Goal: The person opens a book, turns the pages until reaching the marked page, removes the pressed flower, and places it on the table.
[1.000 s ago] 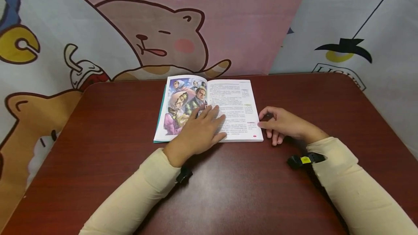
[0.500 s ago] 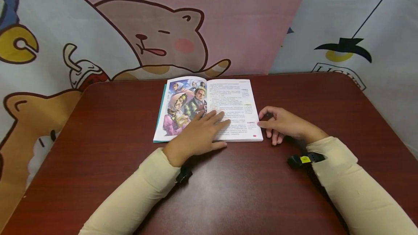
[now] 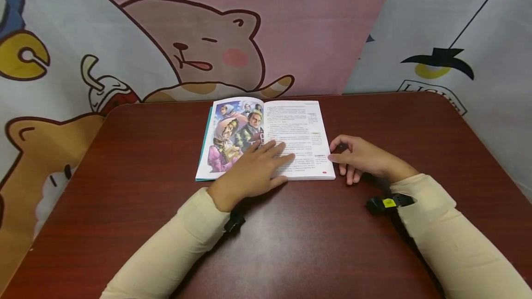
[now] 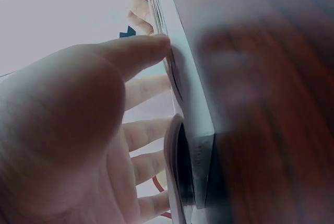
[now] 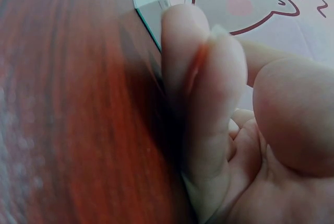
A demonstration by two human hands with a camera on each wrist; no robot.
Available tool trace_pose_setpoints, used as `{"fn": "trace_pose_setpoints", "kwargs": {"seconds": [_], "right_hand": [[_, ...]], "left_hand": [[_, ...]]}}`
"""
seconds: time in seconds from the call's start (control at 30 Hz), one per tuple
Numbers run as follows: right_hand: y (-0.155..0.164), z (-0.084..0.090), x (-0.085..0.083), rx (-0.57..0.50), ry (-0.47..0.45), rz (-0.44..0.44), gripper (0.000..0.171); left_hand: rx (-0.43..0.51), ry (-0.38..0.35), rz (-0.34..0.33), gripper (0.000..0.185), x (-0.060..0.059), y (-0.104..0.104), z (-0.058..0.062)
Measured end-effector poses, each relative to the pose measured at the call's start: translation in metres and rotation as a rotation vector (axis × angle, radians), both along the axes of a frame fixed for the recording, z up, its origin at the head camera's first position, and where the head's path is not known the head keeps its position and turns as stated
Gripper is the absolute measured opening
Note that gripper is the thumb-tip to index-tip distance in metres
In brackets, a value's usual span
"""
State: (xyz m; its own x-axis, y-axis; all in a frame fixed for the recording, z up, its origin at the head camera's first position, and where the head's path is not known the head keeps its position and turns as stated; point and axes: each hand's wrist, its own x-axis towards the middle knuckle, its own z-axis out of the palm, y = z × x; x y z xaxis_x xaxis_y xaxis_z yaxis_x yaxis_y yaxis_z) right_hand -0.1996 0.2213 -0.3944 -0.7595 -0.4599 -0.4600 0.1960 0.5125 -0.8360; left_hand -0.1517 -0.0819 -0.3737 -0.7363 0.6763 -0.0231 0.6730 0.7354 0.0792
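Note:
An open book [image 3: 291,121] lies on the table, a colour picture of people on its left page and printed text on its right. My left hand [image 3: 253,170] rests across the lower middle of the pages with its fingers spread. In the left wrist view, the left thumb [image 4: 141,51] reaches the book's lower edge, and the other fingers lie over the pages. At the book's right edge, my right hand [image 3: 361,158] has its thumb and index finger together on the page margin. Its other fingers [image 5: 214,88] are curled down beside the book, close over the tabletop.
The dark red-brown table [image 3: 145,151] has rounded far corners. Behind it stands a cloth backdrop [image 3: 316,26] with cartoon animals. A black strap with a yellow mark [image 3: 388,203] is on the right wrist, and a black device [image 3: 234,223] is under the left wrist.
My left hand's fingers have slid a little down and to the right, off the picture and further onto the text page. My right hand has stayed in place.

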Motion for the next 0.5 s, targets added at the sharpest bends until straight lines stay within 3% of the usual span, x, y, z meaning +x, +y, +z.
{"fn": "trace_pose_setpoints", "kwargs": {"seconds": [0.5], "right_hand": [[-0.0009,0.0024,-0.0023,0.007,0.004,-0.001,0.044]], "left_hand": [[-0.046,-0.040,0.021,0.052,-0.0018,-0.0003,0.0015]]}}
